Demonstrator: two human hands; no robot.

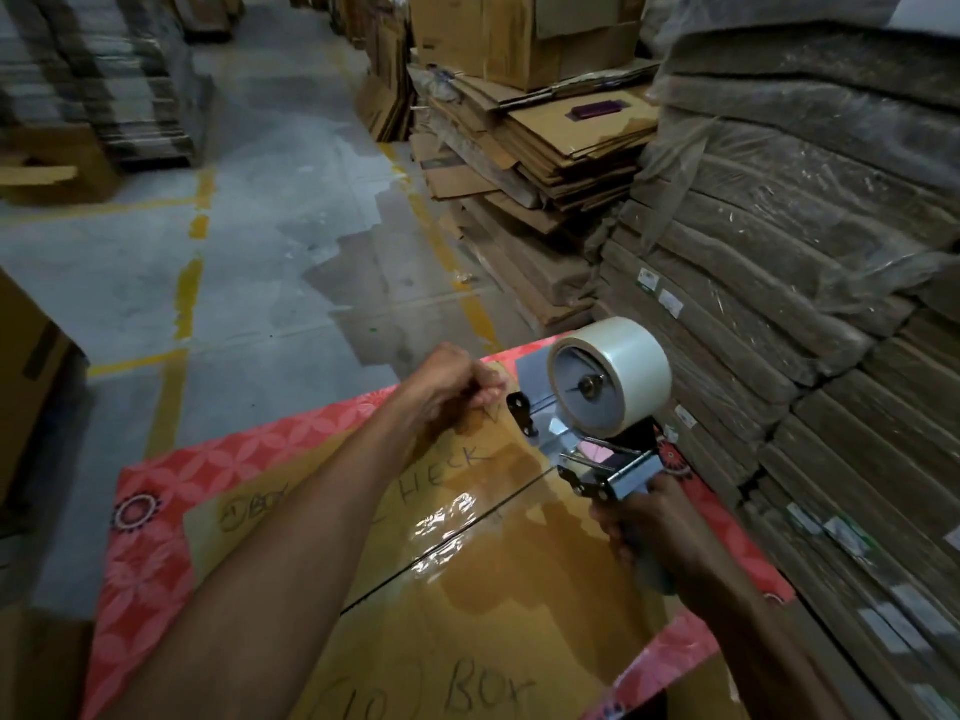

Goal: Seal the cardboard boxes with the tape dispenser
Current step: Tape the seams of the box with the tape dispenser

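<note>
A brown cardboard box [483, 610] with handwritten marks and glossy tape along its centre seam lies flat in front of me. My right hand [644, 522] grips the handle of a tape dispenser [597, 407], whose clear tape roll stands over the box's far right end. My left hand [452, 381] reaches to the box's far edge with curled fingers and pinches something there, seemingly the tape end; the exact contact is hidden.
The box rests on a red patterned surface [150, 517]. Wrapped stacks of flat cardboard [810, 283] rise close on the right. Loose flattened cartons [545, 148] lie beyond. More boxes [31, 356] stand at left. Grey floor with yellow lines [187, 298] stretches ahead.
</note>
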